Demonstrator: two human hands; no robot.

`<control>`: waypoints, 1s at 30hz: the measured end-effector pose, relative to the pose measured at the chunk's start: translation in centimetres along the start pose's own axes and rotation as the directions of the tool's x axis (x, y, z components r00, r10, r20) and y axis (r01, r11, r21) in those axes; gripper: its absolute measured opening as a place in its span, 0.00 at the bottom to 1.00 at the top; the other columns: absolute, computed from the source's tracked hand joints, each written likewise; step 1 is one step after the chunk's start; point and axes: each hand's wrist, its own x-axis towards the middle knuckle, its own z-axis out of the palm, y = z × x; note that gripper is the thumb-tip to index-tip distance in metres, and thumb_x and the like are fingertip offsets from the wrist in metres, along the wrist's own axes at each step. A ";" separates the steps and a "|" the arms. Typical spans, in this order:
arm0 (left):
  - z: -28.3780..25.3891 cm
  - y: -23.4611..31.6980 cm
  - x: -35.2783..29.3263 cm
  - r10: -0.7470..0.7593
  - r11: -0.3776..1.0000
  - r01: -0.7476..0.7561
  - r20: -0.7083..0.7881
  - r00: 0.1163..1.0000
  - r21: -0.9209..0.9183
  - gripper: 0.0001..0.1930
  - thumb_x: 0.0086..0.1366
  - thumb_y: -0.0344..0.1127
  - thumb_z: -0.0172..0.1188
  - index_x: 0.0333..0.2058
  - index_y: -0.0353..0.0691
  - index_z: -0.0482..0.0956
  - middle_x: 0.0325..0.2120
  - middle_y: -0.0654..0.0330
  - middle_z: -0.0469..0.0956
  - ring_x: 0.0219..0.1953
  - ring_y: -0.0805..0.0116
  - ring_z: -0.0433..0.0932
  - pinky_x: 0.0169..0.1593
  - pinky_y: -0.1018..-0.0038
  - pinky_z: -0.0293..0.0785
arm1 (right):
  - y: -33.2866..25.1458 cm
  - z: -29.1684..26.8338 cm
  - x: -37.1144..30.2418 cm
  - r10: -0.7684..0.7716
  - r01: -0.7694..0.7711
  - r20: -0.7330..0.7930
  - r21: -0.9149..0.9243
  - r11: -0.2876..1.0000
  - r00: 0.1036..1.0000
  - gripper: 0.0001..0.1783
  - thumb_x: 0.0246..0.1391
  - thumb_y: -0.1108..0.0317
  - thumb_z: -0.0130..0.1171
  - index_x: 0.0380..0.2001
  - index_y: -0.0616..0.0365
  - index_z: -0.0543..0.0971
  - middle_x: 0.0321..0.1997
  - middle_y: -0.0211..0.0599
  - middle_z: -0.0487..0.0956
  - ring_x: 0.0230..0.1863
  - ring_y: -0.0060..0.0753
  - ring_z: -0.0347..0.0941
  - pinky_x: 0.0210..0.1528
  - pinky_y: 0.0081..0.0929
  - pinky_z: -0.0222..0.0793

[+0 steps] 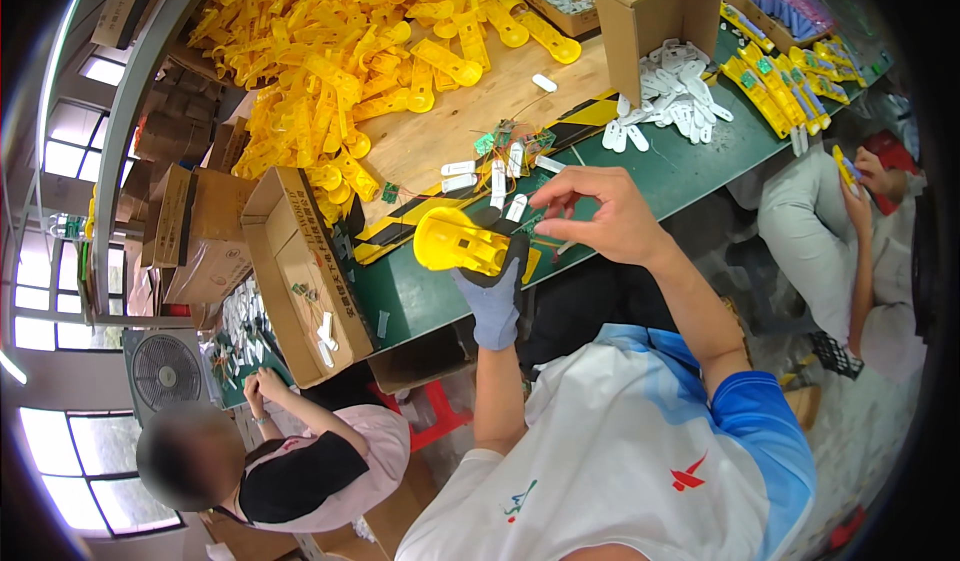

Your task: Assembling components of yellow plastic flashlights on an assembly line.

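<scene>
The gloved left hand (492,296) has its fingers wrapped round a yellow casing (448,239) over the edge of the desk (415,303), seemingly to keep it steady, while the bare right hand (618,226), fingers parted and apparently empty, hovers near white modules (498,183).

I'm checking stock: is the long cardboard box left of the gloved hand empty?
Not empty: some white pieces lie inside the box.

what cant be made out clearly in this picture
All in the head view:
- Left hand: its palm side is partly hidden by the yellow shell it holds.
- Right hand: contact with the nearest white piece is too small to tell.
- Yellow pile: cut off by the top edge.
- Circuit board: details too small.
</scene>
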 end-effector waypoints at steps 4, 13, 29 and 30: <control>-0.9 -1.9 -0.4 0.052 0.996 -0.051 -0.001 0.999 0.070 0.31 0.49 0.24 0.72 0.53 0.37 0.70 0.46 0.58 0.76 0.45 0.67 0.76 0.50 0.71 0.72 | 1.3 0.1 -1.2 0.208 -0.221 0.078 0.246 0.944 0.975 0.11 0.48 0.72 0.69 0.36 0.63 0.83 0.33 0.36 0.84 0.32 0.21 0.78 0.36 0.19 0.73; -2.1 -2.7 -1.8 0.073 0.946 -0.104 0.111 0.991 0.306 0.29 0.50 0.24 0.70 0.52 0.38 0.72 0.45 0.56 0.76 0.46 0.61 0.76 0.51 0.69 0.72 | 1.4 -1.1 -1.6 0.259 -0.281 0.122 0.221 0.934 0.958 0.06 0.45 0.77 0.69 0.31 0.64 0.86 0.27 0.35 0.83 0.29 0.19 0.76 0.31 0.17 0.68; -0.6 0.8 0.9 -0.513 0.827 0.545 0.212 0.831 -0.136 0.31 0.71 0.62 0.40 0.60 0.42 0.60 0.40 0.58 0.74 0.30 0.68 0.78 0.30 0.74 0.76 | -3.5 -0.2 -3.5 0.083 -0.117 0.393 0.063 0.991 0.916 0.06 0.45 0.73 0.70 0.29 0.57 0.86 0.26 0.37 0.83 0.26 0.29 0.79 0.29 0.22 0.71; 0.2 1.0 0.6 -0.454 0.865 0.481 0.186 0.871 -0.143 0.30 0.72 0.60 0.41 0.59 0.42 0.62 0.41 0.58 0.74 0.31 0.68 0.78 0.31 0.74 0.76 | -4.5 0.4 -3.1 0.043 -0.110 0.496 0.107 0.988 0.867 0.06 0.45 0.72 0.70 0.29 0.56 0.86 0.27 0.37 0.83 0.26 0.31 0.79 0.29 0.22 0.71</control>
